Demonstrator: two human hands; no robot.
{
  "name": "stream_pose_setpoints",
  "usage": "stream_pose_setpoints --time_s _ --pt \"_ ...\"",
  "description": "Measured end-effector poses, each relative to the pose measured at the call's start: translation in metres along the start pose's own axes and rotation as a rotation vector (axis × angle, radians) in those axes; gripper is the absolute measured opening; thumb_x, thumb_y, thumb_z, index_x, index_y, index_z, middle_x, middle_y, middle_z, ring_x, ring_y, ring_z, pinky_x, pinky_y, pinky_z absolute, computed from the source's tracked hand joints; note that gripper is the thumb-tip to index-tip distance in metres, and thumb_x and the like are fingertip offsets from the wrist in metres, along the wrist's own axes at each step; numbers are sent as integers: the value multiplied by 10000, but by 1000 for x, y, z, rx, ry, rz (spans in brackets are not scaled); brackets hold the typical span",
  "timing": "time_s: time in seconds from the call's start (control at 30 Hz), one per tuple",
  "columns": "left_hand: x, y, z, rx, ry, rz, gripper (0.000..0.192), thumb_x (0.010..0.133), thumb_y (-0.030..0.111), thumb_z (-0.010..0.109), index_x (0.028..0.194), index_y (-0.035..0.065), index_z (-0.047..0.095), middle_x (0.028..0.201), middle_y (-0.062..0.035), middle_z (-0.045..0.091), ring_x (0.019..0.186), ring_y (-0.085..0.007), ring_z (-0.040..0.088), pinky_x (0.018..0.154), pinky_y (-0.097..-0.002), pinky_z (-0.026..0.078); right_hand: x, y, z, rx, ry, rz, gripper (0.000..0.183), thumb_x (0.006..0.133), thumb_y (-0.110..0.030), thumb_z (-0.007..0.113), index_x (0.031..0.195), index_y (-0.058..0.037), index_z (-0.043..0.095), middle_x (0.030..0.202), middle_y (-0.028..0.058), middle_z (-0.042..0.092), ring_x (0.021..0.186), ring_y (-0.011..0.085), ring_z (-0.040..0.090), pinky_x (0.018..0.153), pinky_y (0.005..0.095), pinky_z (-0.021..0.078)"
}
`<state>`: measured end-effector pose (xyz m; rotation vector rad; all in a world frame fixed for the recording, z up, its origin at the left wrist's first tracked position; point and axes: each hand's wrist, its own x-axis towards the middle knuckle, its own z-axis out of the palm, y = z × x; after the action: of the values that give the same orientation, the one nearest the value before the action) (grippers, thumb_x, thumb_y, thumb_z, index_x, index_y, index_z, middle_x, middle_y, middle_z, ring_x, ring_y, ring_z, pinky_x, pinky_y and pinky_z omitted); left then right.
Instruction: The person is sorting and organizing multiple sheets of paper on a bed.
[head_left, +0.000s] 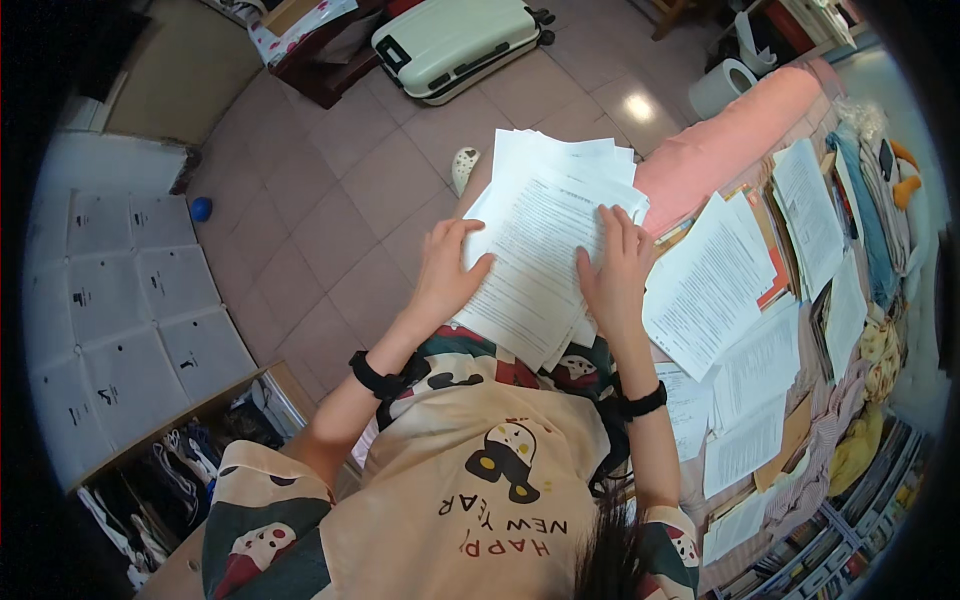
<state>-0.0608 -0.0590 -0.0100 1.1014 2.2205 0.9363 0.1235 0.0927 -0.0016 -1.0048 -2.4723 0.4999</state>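
A loose stack of printed paper sheets (536, 225) lies over my lap, its edges fanned unevenly. My left hand (454, 266) grips the left side of the stack, with thumb and index finger apart on the top sheet. On the right side, my right hand (619, 266) holds the same stack, fingertips resting on the upper right of the page and the thumb lower down. Dense lines of print cover the top sheet. How far the fingers reach beneath the sheets is hidden. Close to my right hand, another pile of printed sheets (709, 289) rests on the bed.
More papers (754, 367) and folders spread across the pink bed (679, 495) at right, beside a pink bolster (735, 139). A pale green suitcase (461, 45) lies on the tiled floor (360, 180). At left stand white storage boxes (142, 300) and an open drawer of clothes (180, 472).
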Motion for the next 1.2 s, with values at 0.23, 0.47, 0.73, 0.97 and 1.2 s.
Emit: stream_pose_setpoints --time_s 0.23,0.47,0.73,0.97,1.2 --pt "2 13 -10 -18 35 -16 465 798 103 703 1227 75 528 1028 -90 567 829 -177 548 691 -274 466 10 10 19 2 14 128 718 750 -84 705 1388 -15 385 1379 211 400 1160 377 409 987 476 345" --pt "4 7 -9 -89 -102 -18 367 809 35 667 1160 20 560 912 -101 624 681 -157 584 650 -267 465 12 11 13 26 53 148 764 733 -90 714 1406 -34 355 1363 215 389 1196 397 380 1018 474 311" --pt "9 -23 5 -711 -76 -211 192 949 30 507 1139 24 478 917 -95 676 725 -95 616 663 -227 459 5 -11 -5 44 -17 -85 711 712 -153 765 1352 -119 459 1394 168 404 1271 368 385 1030 468 317" --pt "18 -5 3 -836 -116 -337 189 995 74 437 1179 35 435 898 -111 672 741 -92 620 613 -217 470 -21 -53 0 284 -412 -281 792 637 -286 831 1326 -103 486 1384 132 458 1293 351 404 1041 456 357" --pt "20 -34 6 -664 -177 -276 251 964 88 490 1206 25 463 725 -59 634 614 -62 535 550 -235 389 -23 -42 3 322 -505 -269 866 600 -283 850 1358 -126 463 1405 118 445 1288 316 421 1026 436 399"
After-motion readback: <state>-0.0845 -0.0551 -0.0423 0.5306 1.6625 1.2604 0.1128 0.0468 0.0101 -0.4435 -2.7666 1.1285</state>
